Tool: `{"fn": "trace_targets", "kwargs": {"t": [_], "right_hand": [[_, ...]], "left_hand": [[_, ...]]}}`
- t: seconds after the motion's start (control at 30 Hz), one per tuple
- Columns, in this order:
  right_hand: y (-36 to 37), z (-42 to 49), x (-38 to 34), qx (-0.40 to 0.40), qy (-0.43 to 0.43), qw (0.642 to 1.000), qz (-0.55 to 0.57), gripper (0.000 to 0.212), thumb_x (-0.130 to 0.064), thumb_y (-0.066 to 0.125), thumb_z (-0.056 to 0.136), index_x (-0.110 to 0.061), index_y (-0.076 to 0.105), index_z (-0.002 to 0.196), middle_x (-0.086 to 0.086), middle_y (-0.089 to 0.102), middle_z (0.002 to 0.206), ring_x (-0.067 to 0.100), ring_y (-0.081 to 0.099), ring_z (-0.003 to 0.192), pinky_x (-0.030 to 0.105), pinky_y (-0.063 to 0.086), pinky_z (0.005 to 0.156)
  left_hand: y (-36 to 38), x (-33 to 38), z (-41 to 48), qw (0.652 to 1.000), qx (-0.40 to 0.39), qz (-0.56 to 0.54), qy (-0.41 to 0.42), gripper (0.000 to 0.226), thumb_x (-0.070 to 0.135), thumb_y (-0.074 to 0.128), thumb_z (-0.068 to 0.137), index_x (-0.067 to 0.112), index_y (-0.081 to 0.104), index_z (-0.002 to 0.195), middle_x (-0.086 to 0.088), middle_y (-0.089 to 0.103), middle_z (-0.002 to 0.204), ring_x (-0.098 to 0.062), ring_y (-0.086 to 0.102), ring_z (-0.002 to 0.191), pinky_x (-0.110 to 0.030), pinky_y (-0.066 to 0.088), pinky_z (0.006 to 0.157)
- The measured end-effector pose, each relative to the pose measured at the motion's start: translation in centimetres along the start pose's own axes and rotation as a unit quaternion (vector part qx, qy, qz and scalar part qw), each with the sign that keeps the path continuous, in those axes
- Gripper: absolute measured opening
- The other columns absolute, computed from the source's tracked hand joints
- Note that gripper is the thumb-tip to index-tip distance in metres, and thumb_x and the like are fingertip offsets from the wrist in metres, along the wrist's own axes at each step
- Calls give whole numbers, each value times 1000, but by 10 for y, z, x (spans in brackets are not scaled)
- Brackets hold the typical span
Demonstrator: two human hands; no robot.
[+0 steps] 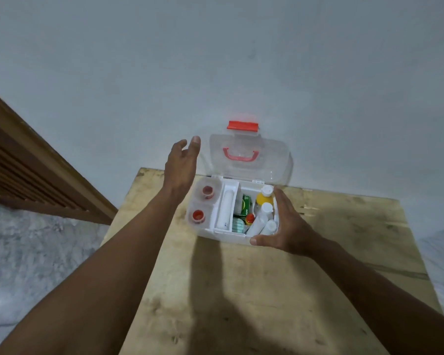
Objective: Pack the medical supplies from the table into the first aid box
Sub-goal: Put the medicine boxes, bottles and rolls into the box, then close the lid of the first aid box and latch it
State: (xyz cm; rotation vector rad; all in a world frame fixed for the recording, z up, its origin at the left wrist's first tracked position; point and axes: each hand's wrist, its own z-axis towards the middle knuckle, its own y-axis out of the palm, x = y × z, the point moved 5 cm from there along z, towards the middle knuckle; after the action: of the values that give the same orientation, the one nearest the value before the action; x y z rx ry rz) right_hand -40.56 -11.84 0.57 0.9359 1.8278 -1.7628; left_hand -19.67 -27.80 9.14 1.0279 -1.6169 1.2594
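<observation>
The white first aid box (210, 233) stands open on the wooden table (267, 290), its clear lid (274, 160) with red handle and red latch leaning back against the wall. Inside lie two red-capped jars (198, 216), a white roll (226, 210), a green carton (246, 204), a yellow bottle (264, 199) and several white bottles (263, 219). My left hand (182, 162) hovers open to the left of the lid, fingers apart, holding nothing. My right hand (286, 226) grips the box's right front corner, thumb along the front wall.
A grey wall (215, 60) rises right behind the table. A brown slatted wooden panel (23, 170) stands at the left. Grey marbled floor (36, 265) shows on both sides of the table.
</observation>
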Motion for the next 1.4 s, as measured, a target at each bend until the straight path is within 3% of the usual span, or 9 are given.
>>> {"fn": "trace_targets", "kwargs": {"t": [0.3, 0.43, 0.53, 0.63, 0.77, 0.9, 1.13, 1.27, 1.4], "right_hand": [[-5, -7, -22, -5, 38, 999, 7, 122, -60, 89, 54, -40, 15, 149, -19, 36, 150, 6, 40, 136, 41, 44, 108], [4, -13, -21, 9, 91, 995, 40, 125, -52, 91, 56, -35, 12, 152, -21, 33, 149, 4, 38, 136, 36, 42, 110], [9, -25, -19, 37, 149, 987, 54, 122, -31, 92, 64, -19, 10, 154, -14, 32, 140, 0, 31, 126, 18, 32, 102], [13, -38, -23, 76, 200, 975, 58, 132, -41, 91, 62, -21, 1, 156, -2, 23, 159, 15, 34, 138, 35, 38, 110], [-4, -49, -50, 236, 184, 954, -28, 123, -43, 88, 64, -10, 12, 155, 10, 27, 158, 27, 31, 144, 48, 37, 113], [-36, -50, -114, 400, 8, 887, -231, 83, -31, 84, 74, -1, 45, 140, 20, 52, 140, 36, 49, 131, 50, 45, 105], [-36, 1, -146, 193, 104, 956, -194, 84, -50, 74, 79, -23, 35, 148, -2, 39, 154, 22, 37, 140, 44, 32, 115], [-34, -6, -141, 212, 85, 961, -154, 49, -38, 75, 81, -22, 57, 124, -4, 60, 126, 18, 53, 115, 33, 43, 97], [-19, -21, -133, 250, 16, 957, -146, 12, -19, 76, 81, -17, 66, 87, -1, 68, 101, 21, 57, 101, 25, 35, 85]], "left_hand": [[0, 6, 16, 996, -87, -12, 19, 87, 84, 38, 72, 21, 62, 127, -5, 61, 133, -26, 56, 123, -50, 44, 106], [-4, -1, 19, 987, -153, -54, 16, 43, 62, 48, 94, 26, 62, 112, -4, 61, 128, -23, 59, 113, -40, 49, 99], [-10, -11, 16, 974, -213, -82, -6, 19, 54, 50, 96, 40, 58, 105, 0, 60, 124, -22, 59, 112, -38, 47, 98], [-18, -21, 6, 962, -249, -110, -14, 29, 57, 58, 87, 43, 56, 112, 3, 57, 130, -20, 57, 118, -37, 47, 100], [-25, -32, -5, 958, -262, -112, 20, 22, 47, 56, 96, 47, 55, 118, 12, 60, 128, -8, 57, 119, -30, 47, 91], [-29, -34, -17, 958, -257, -111, 57, 35, 37, 53, 99, 36, 51, 135, 25, 63, 116, 14, 61, 99, -20, 46, 85], [-33, -47, -24, 956, -272, -82, 75, 46, 42, 55, 97, 40, 45, 142, 11, 48, 148, -9, 43, 137, -39, 35, 113], [-36, -55, -32, 954, -280, -90, 59, 61, 60, 60, 81, 52, 45, 139, 14, 47, 149, -10, 45, 137, -47, 36, 114], [-38, -69, -38, 954, -277, -94, 62, 60, 54, 61, 82, 53, 44, 140, 20, 48, 146, -6, 43, 137, -47, 35, 115]]}}
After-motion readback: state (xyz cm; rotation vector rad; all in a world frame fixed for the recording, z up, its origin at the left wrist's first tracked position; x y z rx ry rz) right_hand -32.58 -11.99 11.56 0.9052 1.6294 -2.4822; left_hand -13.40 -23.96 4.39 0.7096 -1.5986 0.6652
